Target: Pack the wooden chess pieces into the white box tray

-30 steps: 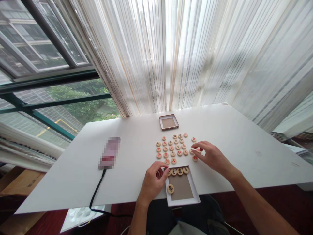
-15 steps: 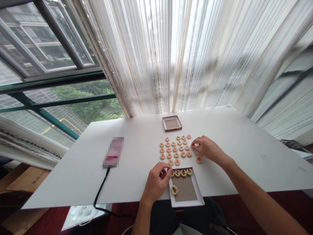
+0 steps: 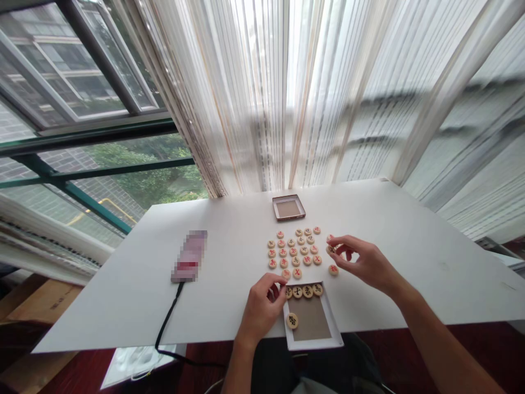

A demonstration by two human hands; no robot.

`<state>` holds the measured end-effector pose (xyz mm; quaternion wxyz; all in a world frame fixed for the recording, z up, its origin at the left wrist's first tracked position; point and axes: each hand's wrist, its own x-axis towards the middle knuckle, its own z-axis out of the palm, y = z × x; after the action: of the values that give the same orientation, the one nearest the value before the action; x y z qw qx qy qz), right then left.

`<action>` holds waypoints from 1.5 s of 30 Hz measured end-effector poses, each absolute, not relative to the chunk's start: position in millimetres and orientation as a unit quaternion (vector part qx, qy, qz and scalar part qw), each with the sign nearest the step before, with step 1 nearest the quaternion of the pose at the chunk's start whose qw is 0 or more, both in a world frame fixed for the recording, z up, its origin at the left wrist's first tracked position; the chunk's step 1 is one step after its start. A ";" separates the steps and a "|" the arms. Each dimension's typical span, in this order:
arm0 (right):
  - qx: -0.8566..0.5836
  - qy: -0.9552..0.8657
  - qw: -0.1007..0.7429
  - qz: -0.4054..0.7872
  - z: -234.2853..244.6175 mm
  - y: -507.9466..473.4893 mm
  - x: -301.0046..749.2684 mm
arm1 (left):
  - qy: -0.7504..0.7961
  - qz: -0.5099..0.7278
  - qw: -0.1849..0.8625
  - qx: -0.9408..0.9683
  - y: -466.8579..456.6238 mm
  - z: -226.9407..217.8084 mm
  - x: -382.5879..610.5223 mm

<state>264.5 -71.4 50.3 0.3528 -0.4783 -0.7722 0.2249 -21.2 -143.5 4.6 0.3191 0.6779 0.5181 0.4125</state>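
Observation:
My right hand [image 3: 365, 260] pinches a wooden Chinese chess piece [image 3: 331, 249] between thumb and fingertips, to the right of the loose pieces. A red-marked piece [image 3: 330, 238] lies just beyond those fingertips, and another red piece [image 3: 333, 270] rests nearer to me. With thumb and forefinger closed, my left hand [image 3: 264, 303] grips the upper left corner of a shallow open box [image 3: 334, 323]. Along that box's far wall stands a row of black-marked pieces [image 3: 307, 291]. One more black-marked piece [image 3: 292, 320] sits by its left wall.
Several loose red and black pieces [image 3: 293, 251] lie in rough rows beyond the box. Farther back is an empty box lid [image 3: 289, 208]. A blurred phone-like object [image 3: 190, 256] with a black cable [image 3: 167, 320] lies to the left on the white table [image 3: 123, 284].
My right hand has drawn slightly right and toward me, and the piece now shows at its fingertips. The red piece behind it has come into view. My left hand stays at the box corner.

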 end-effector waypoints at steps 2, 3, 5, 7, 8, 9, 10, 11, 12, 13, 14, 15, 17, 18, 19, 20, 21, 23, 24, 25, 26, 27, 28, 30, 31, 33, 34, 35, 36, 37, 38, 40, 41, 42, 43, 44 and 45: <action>-0.460 -0.762 0.373 0.261 42.3 -91.3 266.5 | 0.519 0.413 0.316 0.678 -143.4 3.4 -21.4; -0.456 -0.755 0.385 0.271 36.6 -100.4 267.0 | 0.520 0.413 0.314 0.678 -143.3 3.0 -21.5; -0.461 -0.740 0.388 0.298 23.8 -115.3 267.0 | 0.521 0.412 0.313 0.679 -143.1 2.4 -21.7; -0.461 -0.721 0.404 0.322 11.8 -125.0 265.9 | 0.522 0.410 0.311 0.681 -142.9 2.2 -22.0; -0.460 -0.714 0.410 0.332 6.8 -128.2 264.9 | 0.522 0.409 0.310 0.681 -142.8 2.0 -22.0; -0.459 -0.708 0.415 0.339 2.6 -130.4 263.7 | 0.522 0.408 0.310 0.682 -142.7 1.9 -22.1; -0.460 -0.704 0.418 0.345 -0.7 -131.9 262.4 | 0.522 0.407 0.310 0.682 -142.7 1.9 -22.2; -0.461 -0.700 0.419 0.349 -3.3 -132.9 260.9 | 0.523 0.407 0.309 0.683 -142.7 1.8 -22.2; -0.462 -0.697 0.419 0.353 -5.3 -133.4 259.4 | 0.523 0.406 0.310 0.682 -142.7 1.8 -22.2; -0.462 -0.694 0.420 0.358 -6.8 -133.7 257.8 | 0.523 0.407 0.309 0.682 -142.7 1.9 -22.1; -0.462 -0.692 0.421 0.362 -8.0 -133.8 256.4 | 0.523 0.407 0.310 0.681 -142.7 2.0 -22.0; -0.462 -0.689 0.422 0.365 -8.9 -133.8 255.1 | 0.523 0.408 0.310 0.681 -142.7 2.2 -21.9; -0.463 -0.685 0.426 0.367 -10.3 -133.7 253.2 | 0.524 0.407 0.312 0.680 -142.9 2.7 -21.6; -0.465 -0.684 0.428 0.365 -10.7 -133.7 252.7 | 0.524 0.406 0.312 0.681 -143.0 2.9 -21.5; -0.466 -0.683 0.430 0.363 -10.9 -133.7 252.4 | 0.524 0.405 0.313 0.681 -143.2 3.1 -21.4; -0.468 -0.681 0.432 0.361 -10.9 -133.9 252.3 | 0.524 0.404 0.314 0.681 -143.4 3.2 -21.4; -0.469 -0.679 0.435 0.360 -10.8 -134.0 252.2 | 0.524 0.403 0.315 0.681 -143.5 3.3 -21.4; -0.469 -0.676 0.437 0.363 -10.1 -134.4 252.1 | 0.525 0.403 0.316 0.680 -143.8 3.3 -21.7; -0.470 -0.674 0.438 0.365 -9.7 -134.6 251.9 | 0.525 0.403 0.316 0.680 -143.9 3.4 -21.8; -0.470 -0.672 0.439 0.367 -9.3 -134.8 251.8 | 0.526 0.403 0.316 0.679 -144.0 3.4 -21.9; -0.471 -0.669 0.440 0.369 -9.0 -135.0 251.6 | 0.526 0.403 0.315 0.679 -144.1 3.5 -22.0; -0.472 -0.667 0.441 0.371 -8.7 -135.3 251.4 | 0.527 0.403 0.315 0.679 -144.2 3.7 -22.0; -0.473 -0.666 0.441 0.373 -8.5 -135.6 251.4 | 0.528 0.402 0.315 0.679 -144.3 3.9 -22.0; -0.475 -0.663 0.440 0.375 -8.2 -136.3 251.5 | 0.529 0.401 0.315 0.678 -144.3 4.3 -21.6; -0.477 -0.662 0.439 0.376 -8.0 -136.7 251.6 | 0.529 0.401 0.316 0.678 -144.3 4.4 -21.4; -0.481 -0.659 0.439 0.376 -7.3 -137.5 251.7 | 0.528 0.401 0.314 0.679 -144.2 4.5 -21.2; -0.483 -0.658 0.439 0.375 -6.8 -137.8 251.6 | 0.528 0.402 0.311 0.680 -144.2 4.4 -21.1; -0.485 -0.656 0.440 0.376 -6.2 -138.1 251.4 | 0.529 0.401 0.310 0.681 -144.2 4.2 -21.1; -0.486 -0.654 0.440 0.377 -5.5 -138.4 251.1 | 0.529 0.401 0.308 0.682 -144.2 4.0 -21.0; -0.487 -0.653 0.440 0.378 -4.8 -138.5 250.7 | 0.529 0.400 0.307 0.682 -144.1 3.9 -21.0; -0.487 -0.651 0.440 0.380 -4.3 -138.7 250.3 | 0.529 0.400 0.307 0.683 -144.1 3.7 -21.0; -0.487 -0.650 0.442 0.381 -3.7 -138.7 249.6 | 0.528 0.401 0.306 0.683 -144.1 3.7 -21.0; -0.487 -0.649 0.444 0.381 -3.7 -138.7 249.4 | 0.528 0.401 0.305 0.684 -144.2 3.7 -20.9; -0.486 -0.648 0.445 0.381 -4.0 -138.6 249.3 | 0.528 0.401 0.305 0.684 -144.2 3.9 -20.8; -0.486 -0.647 0.447 0.382 -4.4 -138.5 249.2 | 0.527 0.402 0.304 0.684 -144.3 4.1 -20.8; -0.485 -0.646 0.448 0.384 -5.0 -138.4 249.2 | 0.527 0.402 0.303 0.685 -144.4 4.3 -20.8; -0.483 -0.644 0.449 0.387 -5.5 -138.3 249.3 | 0.526 0.403 0.303 0.685 -144.5 4.5 -20.8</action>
<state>249.3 -138.3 -5.5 0.4488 -0.4834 -0.6440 0.3875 -20.8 -144.5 4.5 0.3029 0.6848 0.5264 0.4027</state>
